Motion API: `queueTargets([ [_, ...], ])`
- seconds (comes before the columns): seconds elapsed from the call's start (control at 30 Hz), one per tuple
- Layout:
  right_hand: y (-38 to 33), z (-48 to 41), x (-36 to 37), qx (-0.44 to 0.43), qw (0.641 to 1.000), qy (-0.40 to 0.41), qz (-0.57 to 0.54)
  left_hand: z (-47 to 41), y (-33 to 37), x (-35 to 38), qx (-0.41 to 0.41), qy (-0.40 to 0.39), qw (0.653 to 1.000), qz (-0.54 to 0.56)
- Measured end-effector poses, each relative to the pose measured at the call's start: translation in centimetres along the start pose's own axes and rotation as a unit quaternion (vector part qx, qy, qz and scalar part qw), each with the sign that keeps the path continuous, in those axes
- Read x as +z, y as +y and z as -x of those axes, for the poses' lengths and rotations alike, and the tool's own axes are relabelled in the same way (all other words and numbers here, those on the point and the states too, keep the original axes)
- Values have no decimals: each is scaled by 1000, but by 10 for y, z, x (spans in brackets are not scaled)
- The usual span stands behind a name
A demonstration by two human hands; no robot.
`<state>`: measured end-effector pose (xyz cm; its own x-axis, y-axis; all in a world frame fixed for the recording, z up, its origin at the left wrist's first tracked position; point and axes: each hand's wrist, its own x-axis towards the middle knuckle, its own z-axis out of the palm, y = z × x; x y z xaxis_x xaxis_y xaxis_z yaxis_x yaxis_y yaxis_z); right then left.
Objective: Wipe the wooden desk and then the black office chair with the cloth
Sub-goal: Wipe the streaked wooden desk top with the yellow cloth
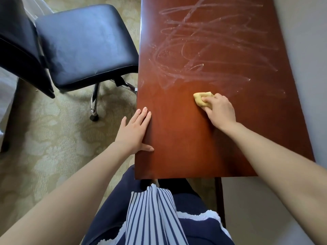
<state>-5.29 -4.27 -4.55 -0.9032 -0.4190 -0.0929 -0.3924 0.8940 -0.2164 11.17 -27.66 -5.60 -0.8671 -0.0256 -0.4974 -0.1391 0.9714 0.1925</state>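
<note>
The right hand [220,110] gripped the yellow cloth [201,99] on the wooden surface [185,147] at center frame, while the left hand [135,131] lay flat and open on its left edge, beside the black chair [85,45].

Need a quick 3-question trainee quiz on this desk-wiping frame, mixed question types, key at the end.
1. True or false: the right hand holds the yellow cloth against the wooden desk.
2. Where does the left hand rest?
A. on the chair seat
B. flat on the desk's left edge
C. on the cloth
3. Fill in: the whitish smear marks lie on the ____ half of the desk, beyond the cloth.

Key:
1. True.
2. B. The fingers are spread open and hold nothing; the black office chair stands apart to the left, untouched.
3. Far. The near part looks free of marks.
</note>
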Motion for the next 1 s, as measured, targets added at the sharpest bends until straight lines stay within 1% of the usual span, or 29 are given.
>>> queueTargets([
  [0.13,-48,-39,12,56,997,6,-48,0,-2,2,2,7,1000,-19],
  [0.23,-91,-46,27,37,998,10,-57,-1,-6,5,17,14,999,-31],
  [0.37,-130,-21,48,8,997,21,-77,-4,-24,3,57,19,998,-35],
  [0.5,-134,31,53,26,990,33,-134,-5,-32,-4,89,6,994,-61],
  [0.6,-129,84,52,37,988,44,-141,-6,-30,-11,93,-20,992,-87],
  [0.67,-118,120,51,34,990,50,-128,-9,-25,-14,92,-38,987,-124],
  [0.77,-82,160,51,10,994,74,-84,-11,-16,-15,90,-52,977,-186],
  [0.8,-66,170,49,16,994,85,-69,-11,-12,-15,89,-53,974,-202],
  [0.87,-36,180,45,55,991,108,-56,-11,-10,-12,82,-52,970,-224],
  [1.0,9,178,30,165,976,131,-45,-13,-9,-9,79,-43,968,-235],
])
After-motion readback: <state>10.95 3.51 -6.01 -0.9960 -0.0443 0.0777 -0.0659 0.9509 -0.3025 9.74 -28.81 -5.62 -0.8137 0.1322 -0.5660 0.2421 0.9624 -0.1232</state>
